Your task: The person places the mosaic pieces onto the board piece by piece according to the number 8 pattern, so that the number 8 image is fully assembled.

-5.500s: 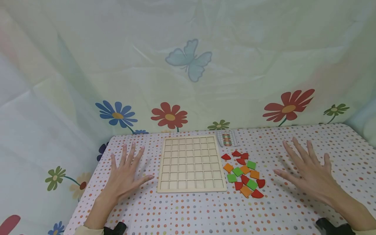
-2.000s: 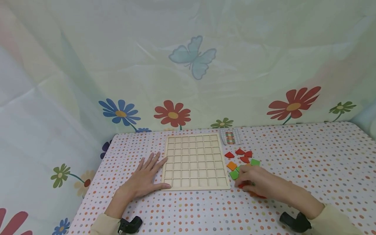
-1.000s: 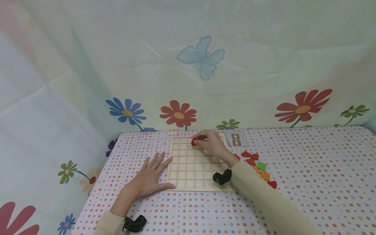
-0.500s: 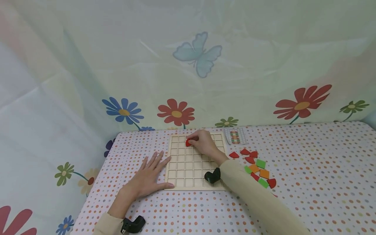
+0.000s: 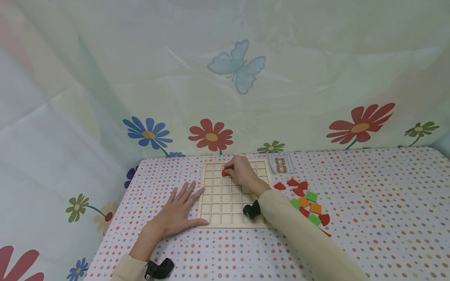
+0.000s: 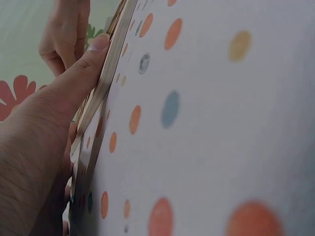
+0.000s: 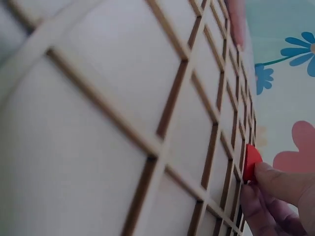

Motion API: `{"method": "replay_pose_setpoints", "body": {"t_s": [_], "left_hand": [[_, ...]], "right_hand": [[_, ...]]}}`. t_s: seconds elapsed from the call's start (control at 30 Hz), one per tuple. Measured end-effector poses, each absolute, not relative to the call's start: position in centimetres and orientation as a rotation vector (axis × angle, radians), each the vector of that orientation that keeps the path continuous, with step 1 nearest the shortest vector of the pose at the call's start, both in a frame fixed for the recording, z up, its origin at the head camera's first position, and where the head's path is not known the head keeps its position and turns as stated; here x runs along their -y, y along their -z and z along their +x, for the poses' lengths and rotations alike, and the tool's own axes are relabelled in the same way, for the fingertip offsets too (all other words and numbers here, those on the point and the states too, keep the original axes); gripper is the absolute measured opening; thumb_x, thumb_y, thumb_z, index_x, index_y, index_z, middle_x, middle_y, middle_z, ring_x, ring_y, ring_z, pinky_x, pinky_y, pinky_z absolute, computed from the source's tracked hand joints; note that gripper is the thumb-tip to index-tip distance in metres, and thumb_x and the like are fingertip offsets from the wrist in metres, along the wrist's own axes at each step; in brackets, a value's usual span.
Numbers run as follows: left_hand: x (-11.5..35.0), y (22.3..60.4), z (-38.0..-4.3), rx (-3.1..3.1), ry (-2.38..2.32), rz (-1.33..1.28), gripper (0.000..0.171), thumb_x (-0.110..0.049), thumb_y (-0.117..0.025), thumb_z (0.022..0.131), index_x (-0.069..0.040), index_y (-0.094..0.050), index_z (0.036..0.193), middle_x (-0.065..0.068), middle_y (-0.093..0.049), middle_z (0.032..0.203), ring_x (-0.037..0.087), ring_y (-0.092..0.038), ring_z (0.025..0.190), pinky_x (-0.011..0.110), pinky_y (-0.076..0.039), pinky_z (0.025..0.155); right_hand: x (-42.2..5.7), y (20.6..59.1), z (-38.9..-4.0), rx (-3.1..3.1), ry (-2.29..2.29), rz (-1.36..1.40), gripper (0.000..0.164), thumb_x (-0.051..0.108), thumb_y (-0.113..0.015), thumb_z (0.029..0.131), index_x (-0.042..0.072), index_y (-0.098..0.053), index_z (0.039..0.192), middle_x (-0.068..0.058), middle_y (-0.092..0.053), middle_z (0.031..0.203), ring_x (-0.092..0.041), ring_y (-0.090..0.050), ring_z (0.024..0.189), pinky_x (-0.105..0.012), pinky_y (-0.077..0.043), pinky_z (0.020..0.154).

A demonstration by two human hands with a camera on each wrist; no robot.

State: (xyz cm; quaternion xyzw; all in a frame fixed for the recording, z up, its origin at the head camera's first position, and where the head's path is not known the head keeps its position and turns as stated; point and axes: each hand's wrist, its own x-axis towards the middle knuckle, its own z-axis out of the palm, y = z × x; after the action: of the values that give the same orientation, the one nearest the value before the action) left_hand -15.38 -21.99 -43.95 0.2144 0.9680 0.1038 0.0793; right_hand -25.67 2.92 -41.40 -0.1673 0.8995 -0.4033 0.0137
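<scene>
A pale wooden grid board (image 5: 225, 225) lies on the dotted tablecloth. Over one of its upper cells, left of centre, my right hand (image 5: 242, 171) pinches a red quarter-circle tile (image 5: 224, 172) between thumb and fingertips. In the right wrist view the red tile (image 7: 251, 162) stands tilted at the grid's dividers; whether it sits down in a cell I cannot tell. Flat and spread, my left hand (image 5: 175, 214) rests at the board's lower left, its thumb (image 6: 81, 78) lying on the rim in the left wrist view.
Right of the board lie loose red quarter-circle tiles (image 5: 279, 186), green square tiles (image 5: 311, 196) and orange square tiles (image 5: 315, 208), partly hidden by the right sleeve (image 5: 295, 222). A pattern card (image 5: 281, 164) lies at the board's upper right. A flowered curtain (image 5: 299, 97) hangs behind.
Both hands began spread apart. The left came to the board's left edge; the right went to the loose tiles, took a red one and carried it left onto the board. Little moved in the last half second.
</scene>
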Motion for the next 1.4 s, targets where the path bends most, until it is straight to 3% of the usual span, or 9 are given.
{"method": "replay_pose_setpoints", "body": {"t_s": [0.3,0.63,1.03,1.2,1.4], "left_hand": [[22.1,44.1,-15.4,-2.902,-0.302,0.644,0.1,-0.078,-0.058,0.09,-0.024,-0.027,0.168,0.009,-0.009,0.176,0.034,-0.004,0.162,0.06,-0.006,0.128],[22.1,44.4,-15.4,-2.896,-0.323,0.651,0.1,-0.078,-0.058,0.09,-0.025,-0.025,0.168,0.009,-0.009,0.176,0.033,-0.004,0.162,0.061,-0.006,0.128],[22.2,44.3,-15.2,-2.912,-0.36,0.678,0.1,-0.076,-0.059,0.091,-0.022,-0.026,0.168,0.011,-0.012,0.176,0.036,-0.006,0.161,0.063,-0.008,0.127],[22.2,44.2,-15.0,-2.907,-0.376,0.68,0.092,-0.07,-0.055,0.097,-0.02,-0.025,0.168,0.011,-0.01,0.176,0.036,-0.006,0.161,0.063,-0.006,0.127],[22.2,44.1,-15.1,-2.897,-0.369,0.685,0.088,-0.067,-0.052,0.1,-0.02,-0.024,0.169,0.011,-0.009,0.176,0.036,-0.003,0.161,0.062,-0.004,0.127]], "right_hand": [[-3.4,41.9,-25.6,-2.812,1.238,-0.539,0.011,-0.002,-0.073,0.096,-0.004,-0.081,0.103,-0.012,-0.066,0.096,-0.026,-0.063,0.093,-0.035,-0.057,0.078],[-4.8,42.1,-24.6,-2.787,1.321,-0.706,0.019,0.001,-0.073,0.096,-0.007,-0.077,0.112,-0.015,-0.067,0.104,-0.028,-0.067,0.094,-0.039,-0.06,0.085],[-10.2,40.6,-19.1,-2.761,1.285,-0.795,0.017,0.003,-0.071,0.098,-0.005,-0.077,0.111,-0.01,-0.067,0.103,-0.022,-0.069,0.09,-0.036,-0.061,0.081],[-13.0,40.5,-16.9,-2.825,1.238,-0.755,0.014,0.002,-0.072,0.097,0.0,-0.078,0.109,-0.004,-0.068,0.103,-0.02,-0.066,0.092,-0.039,-0.061,0.083],[-16.0,40.9,-15.1,-2.876,1.241,-0.767,0.013,0.001,-0.074,0.095,0.005,-0.079,0.107,-0.001,-0.069,0.103,-0.018,-0.067,0.091,-0.033,-0.059,0.077]]}}
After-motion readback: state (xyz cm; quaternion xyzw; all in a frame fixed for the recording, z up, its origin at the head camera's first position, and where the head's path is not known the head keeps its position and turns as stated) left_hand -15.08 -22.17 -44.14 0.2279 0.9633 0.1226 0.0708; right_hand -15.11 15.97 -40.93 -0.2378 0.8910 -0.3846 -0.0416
